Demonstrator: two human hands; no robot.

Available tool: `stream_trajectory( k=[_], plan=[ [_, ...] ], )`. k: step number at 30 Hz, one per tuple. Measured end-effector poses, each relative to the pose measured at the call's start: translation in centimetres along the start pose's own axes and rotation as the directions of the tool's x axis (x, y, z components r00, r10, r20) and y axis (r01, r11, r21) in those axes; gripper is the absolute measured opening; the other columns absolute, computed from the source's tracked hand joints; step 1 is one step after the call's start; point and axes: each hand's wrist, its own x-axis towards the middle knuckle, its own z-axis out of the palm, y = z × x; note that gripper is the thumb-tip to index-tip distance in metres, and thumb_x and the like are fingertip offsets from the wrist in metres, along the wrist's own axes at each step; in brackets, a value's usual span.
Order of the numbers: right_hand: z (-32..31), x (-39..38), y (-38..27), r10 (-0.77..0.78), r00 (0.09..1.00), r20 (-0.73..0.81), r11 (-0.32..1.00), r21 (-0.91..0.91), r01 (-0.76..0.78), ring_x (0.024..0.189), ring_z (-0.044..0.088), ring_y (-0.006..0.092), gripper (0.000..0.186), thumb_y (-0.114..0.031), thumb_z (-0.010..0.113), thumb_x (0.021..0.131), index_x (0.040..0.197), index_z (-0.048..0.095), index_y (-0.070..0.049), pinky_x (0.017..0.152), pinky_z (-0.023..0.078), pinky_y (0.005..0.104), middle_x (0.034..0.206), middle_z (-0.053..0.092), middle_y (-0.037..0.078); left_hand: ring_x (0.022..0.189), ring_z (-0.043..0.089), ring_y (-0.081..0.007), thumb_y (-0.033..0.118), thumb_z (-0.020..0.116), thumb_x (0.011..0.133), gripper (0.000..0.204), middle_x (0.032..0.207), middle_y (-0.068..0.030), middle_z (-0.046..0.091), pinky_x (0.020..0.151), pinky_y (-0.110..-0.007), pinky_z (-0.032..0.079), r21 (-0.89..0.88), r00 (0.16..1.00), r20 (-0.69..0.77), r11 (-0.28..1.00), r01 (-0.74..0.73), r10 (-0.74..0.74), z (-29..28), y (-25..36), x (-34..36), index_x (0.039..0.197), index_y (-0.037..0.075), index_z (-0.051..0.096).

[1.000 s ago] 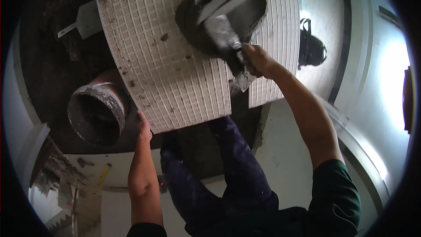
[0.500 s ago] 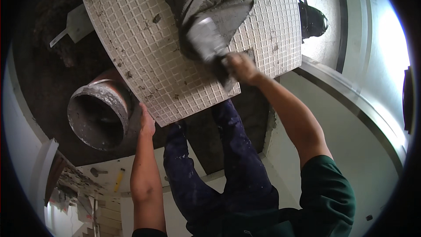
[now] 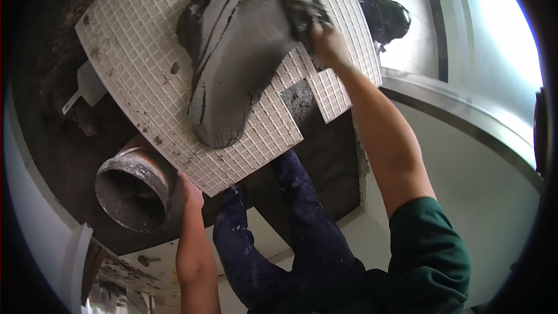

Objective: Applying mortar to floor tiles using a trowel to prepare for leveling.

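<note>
The ribbed tile (image 3: pixel 133 64) lies slanted before the person, a near corner pointing down; its far side leaves the frame, so its long axis is unclear. Mortar (image 3: pixel 250 46) covers its middle, running lengthwise from upper right to lower left. The bucket (image 3: pixel 160 189) gapes toward the viewer, grey-coated inside, its depths dark. A black bag (image 3: pixel 386 18) lies upper right. The trowel (image 3: pixel 303 9), over the mortar's right side, is blurred, its direction hard to read. The tile partly hides a scraper (image 3: pixel 91 84). The right hand (image 3: pixel 330 45) is closed round the trowel's handle; the left hand (image 3: pixel 192 191) touches the tile's near corner, grip impossible to tell.
</note>
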Motion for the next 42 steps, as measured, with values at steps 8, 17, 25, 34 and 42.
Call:
stream_trajectory(
  k=[8, 17, 25, 34, 42],
  plan=[
    [2.4, 1.9, -11.9, -0.103, 0.756, 0.647, 0.252, 0.752, -0.609, 0.046, 0.043, 0.0128, 0.042, -0.052, 0.049, 0.105, 0.084, 0.056, -0.016, 0.039, 0.031, 0.0302, 0.064, 0.049, -0.001, 0.157, 0.026, -0.0315, 0.071, 0.035, 0.104, 0.094, 0.171, -0.0151, 0.023, 0.128, -0.047, 0.016, 0.048, 0.995, 0.081, 0.998, 0.051, -0.055, -1.5, 0.2, 0.2, 0.164, 0.000, 0.019],
    [5.2, -13.2, -13.1, -0.608, 0.302, 0.734, 0.642, 0.231, 0.731, 0.079, 0.074, 0.0263, 0.040, -0.047, 0.046, 0.106, 0.105, 0.070, -0.015, 0.078, 0.060, 0.0550, 0.096, 0.072, 0.015, 0.155, 0.030, -0.0289, 0.070, 0.038, 0.103, 0.095, 0.169, -0.0163, 0.028, 0.125, -0.040, 0.022, 0.079, 1.000, 0.012, 0.997, -0.015, 0.014, -1.4, -0.8, 0.7, 0.161, -0.004, 0.026],
    [4.3, -3.5, -23.6, -0.693, 0.647, 0.319, 0.625, -0.181, 0.759, 0.062, 0.073, 0.0325, 0.039, -0.050, 0.050, 0.104, 0.106, 0.063, -0.013, 0.055, 0.058, 0.0460, 0.077, 0.074, 0.012, 0.154, 0.031, -0.0306, 0.075, 0.042, 0.100, 0.100, 0.168, -0.0172, 0.030, 0.123, -0.044, 0.027, 0.132, 1.000, -0.005, 0.991, -0.027, 0.028, -1.7, -0.3, -0.3, 0.161, -0.002, 0.027],
    [-0.9, 8.4, -13.2, -0.051, 0.998, -0.035, 0.994, 0.097, 0.055, 0.112, 0.067, 0.0448, 0.054, -0.052, 0.046, 0.101, 0.117, 0.069, -0.005, 0.097, 0.052, 0.0541, 0.114, 0.071, 0.029, 0.152, 0.034, -0.0321, 0.074, 0.042, 0.100, 0.100, 0.166, -0.0175, 0.034, 0.123, -0.041, 0.028, 0.023, 0.999, 0.043, 1.000, -0.014, 0.013, -2.3, -2.5, 2.4, 0.161, -0.003, 0.026],
    [1.2, -5.2, 2.7, 0.667, 0.717, 0.203, 0.572, 0.477, -0.667, 0.079, 0.071, 0.0351, 0.057, -0.050, 0.047, 0.104, 0.109, 0.067, 0.004, 0.073, 0.056, 0.0497, 0.088, 0.071, 0.022, 0.152, 0.035, -0.0319, 0.076, 0.036, 0.100, 0.098, 0.167, -0.0139, 0.034, 0.126, -0.044, 0.025, 0.009, 0.998, 0.058, 1.000, -0.002, 0.002, -1.3, -1.9, 2.2, 0.162, 0.000, 0.027]
  ],
)
